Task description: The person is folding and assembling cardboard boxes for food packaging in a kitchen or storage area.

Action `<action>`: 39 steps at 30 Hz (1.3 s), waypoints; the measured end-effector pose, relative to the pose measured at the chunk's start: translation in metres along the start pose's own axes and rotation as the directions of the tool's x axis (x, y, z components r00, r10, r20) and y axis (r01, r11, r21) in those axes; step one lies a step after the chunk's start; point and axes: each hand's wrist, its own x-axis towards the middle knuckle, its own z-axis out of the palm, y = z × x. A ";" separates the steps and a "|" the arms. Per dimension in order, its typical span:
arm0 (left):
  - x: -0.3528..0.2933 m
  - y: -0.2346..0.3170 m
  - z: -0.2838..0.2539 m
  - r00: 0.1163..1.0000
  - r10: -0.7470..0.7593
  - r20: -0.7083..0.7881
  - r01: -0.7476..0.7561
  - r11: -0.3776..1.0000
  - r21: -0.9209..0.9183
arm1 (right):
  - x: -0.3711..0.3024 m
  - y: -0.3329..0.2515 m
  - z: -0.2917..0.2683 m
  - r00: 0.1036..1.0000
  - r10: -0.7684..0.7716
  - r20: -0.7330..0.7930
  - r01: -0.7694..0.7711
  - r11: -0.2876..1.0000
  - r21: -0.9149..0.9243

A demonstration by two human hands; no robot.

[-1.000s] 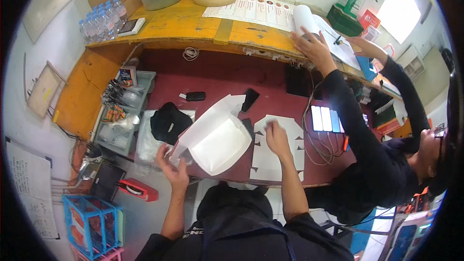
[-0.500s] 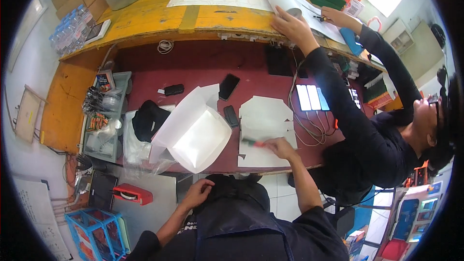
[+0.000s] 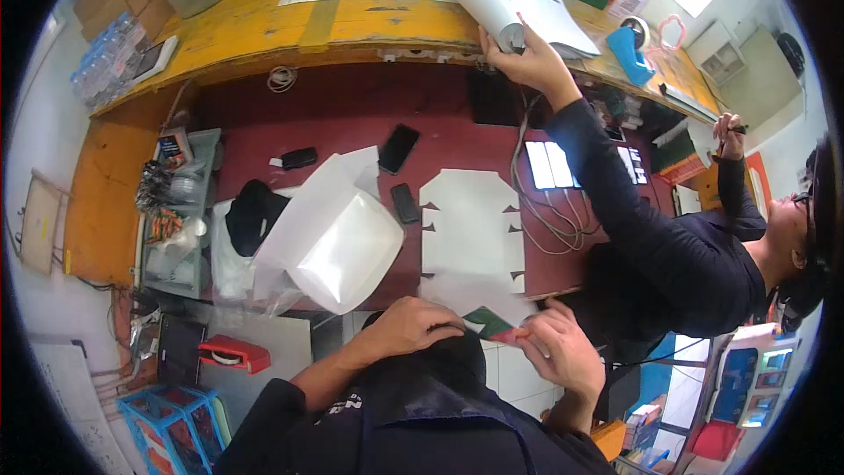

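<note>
At the table's front edge, my left hand (image 3: 415,327) and my right hand (image 3: 563,347) both pinch a white paper board (image 3: 475,292). The board is tilted and blurred, with a green and red printed part showing between my hands. Just beyond it, a flat white cut-out blank (image 3: 470,220) with notched sides lies on the red tabletop. To the left stands an open white paper box (image 3: 345,246), beside white sheets (image 3: 299,220) and a clear plastic bag.
A co-worker at the right holds back pages of a large pad (image 3: 483,0) on the yellow shelf. Phones with cables (image 3: 549,164) lie on the right of the table. A grey tray of supplies (image 3: 189,220) and a red tape dispenser (image 3: 233,354) are at the left.
My right hand has drawn the board from the table toward me, and my left hand has come over to grip it. The co-worker's pen hand has moved off the pad to the right.
</note>
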 end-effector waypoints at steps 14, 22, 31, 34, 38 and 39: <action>0.028 -0.004 0.027 0.863 -0.316 0.395 0.498 0.667 -0.555 | -0.029 0.001 0.063 0.796 0.543 -0.268 -0.482 0.836 0.263; 0.041 0.017 0.016 0.929 -0.138 0.343 0.276 0.876 -0.396 | -0.022 0.013 0.057 0.974 0.216 -0.070 -0.195 0.953 0.232; 0.060 0.071 0.005 0.796 0.246 0.554 0.109 0.842 -0.529 | -0.024 0.061 0.027 0.456 0.857 -0.241 0.266 0.127 0.956; 0.046 0.041 0.052 0.955 0.164 0.247 -0.086 0.950 -0.301 | 0.019 0.014 0.027 0.580 0.781 -0.230 0.540 -0.158 0.827; 0.056 0.032 0.036 0.971 -0.083 -0.225 -0.094 0.732 -0.675 | 0.045 -0.006 0.068 0.727 0.678 -0.113 0.387 -0.268 0.882; 0.063 0.037 0.032 0.875 -0.243 -0.418 -0.258 0.498 -0.828 | 0.048 -0.007 0.068 0.764 0.619 -0.184 0.375 -0.194 0.906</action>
